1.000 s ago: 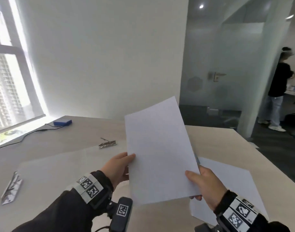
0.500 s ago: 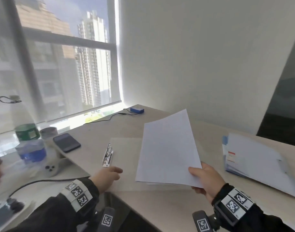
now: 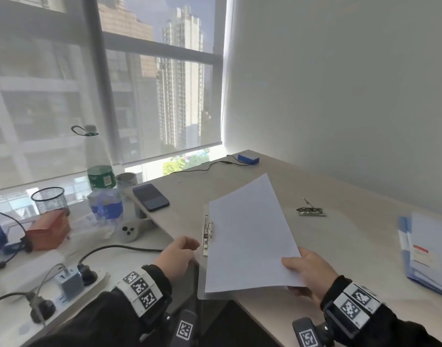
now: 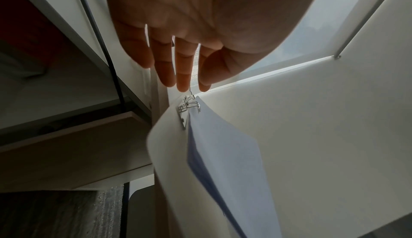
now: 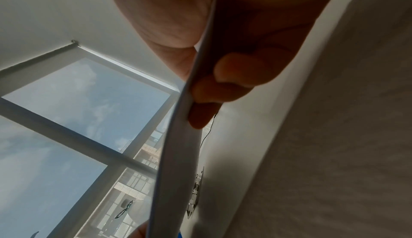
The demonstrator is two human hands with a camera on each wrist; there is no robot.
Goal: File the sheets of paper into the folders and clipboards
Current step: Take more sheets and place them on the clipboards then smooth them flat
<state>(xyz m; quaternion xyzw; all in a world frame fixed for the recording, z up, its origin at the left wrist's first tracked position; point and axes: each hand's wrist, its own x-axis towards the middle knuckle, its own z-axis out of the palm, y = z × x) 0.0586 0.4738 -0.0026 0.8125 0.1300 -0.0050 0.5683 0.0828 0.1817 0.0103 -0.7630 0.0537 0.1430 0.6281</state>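
a: head view first. where's the paper?

b: centre of the frame. the right hand [image 3: 306,270] pinches the stack of sheets [image 3: 250,236] at its lower right corner, thumb on top, fingers under. the stack's long axis runs from lower centre up toward the right, raised over a pale clipboard [image 3: 202,291] lying on the desk [image 3: 352,236].

a: and the clip?

b: the metal clip [image 3: 206,236] sits at the sheets' left edge, running up the frame. it's just right of the left hand [image 3: 177,256], so that hand is the nearer one, and i'd judge it should work the clip. a second loose clip [image 3: 311,211] lies to the right, and blue folders [image 3: 425,256] at the right edge.

a: left wrist view?

b: the left hand [image 4: 189,30] fills the top, fingers [image 4: 165,72] straight and slightly apart, holding nothing, tips just above the clip [image 4: 188,108] at centre. the sheets [image 4: 225,162] slant down from the clip toward the lower right.

a: right wrist view?

b: the sheets [image 5: 178,145] show edge-on, a band from the top to the bottom centre, squeezed between the thumb on the left and curled fingers [image 5: 207,108] on the right. the clip [image 5: 196,194] shows beyond, lower centre, so the sheets' left edge has to slide toward it.
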